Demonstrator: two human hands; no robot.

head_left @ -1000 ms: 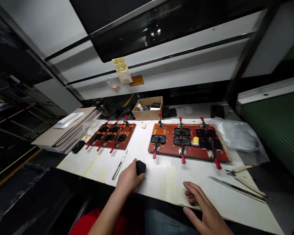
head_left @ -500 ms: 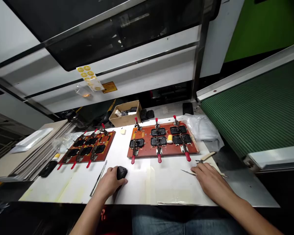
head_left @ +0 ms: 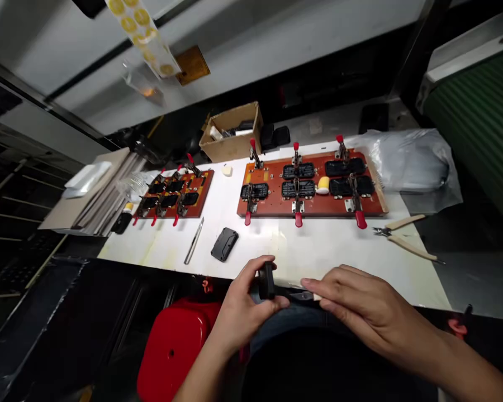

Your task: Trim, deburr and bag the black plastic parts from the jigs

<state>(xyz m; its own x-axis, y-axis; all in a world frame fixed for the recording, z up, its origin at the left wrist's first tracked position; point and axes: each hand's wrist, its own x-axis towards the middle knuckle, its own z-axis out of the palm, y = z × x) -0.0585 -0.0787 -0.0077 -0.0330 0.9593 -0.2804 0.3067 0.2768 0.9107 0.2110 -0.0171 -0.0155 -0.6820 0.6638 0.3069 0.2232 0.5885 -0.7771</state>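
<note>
Okay, our left hand [head_left: 254, 298] pinches a black case [head_left: 267, 281] by the near edge of the table [head_left: 331, 248] | our right hand [head_left: 356, 301] grips a knife [head_left: 305, 296], hands apart but close | black cover [head_left: 225, 244] ahead-left, cutter [head_left: 194, 241] beside it | clamp board [head_left: 272, 205] sits beyond, pliers [head_left: 388, 231] off right

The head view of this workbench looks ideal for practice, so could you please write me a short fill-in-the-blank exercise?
The part in the left hand is coloured ____.
The bladed tool in the right hand points toward the ____ hand.
The clamp handles on the boards are coloured ____.
The pliers lie on the table's ____ side.

Missing words: black; left; red; right.
</note>
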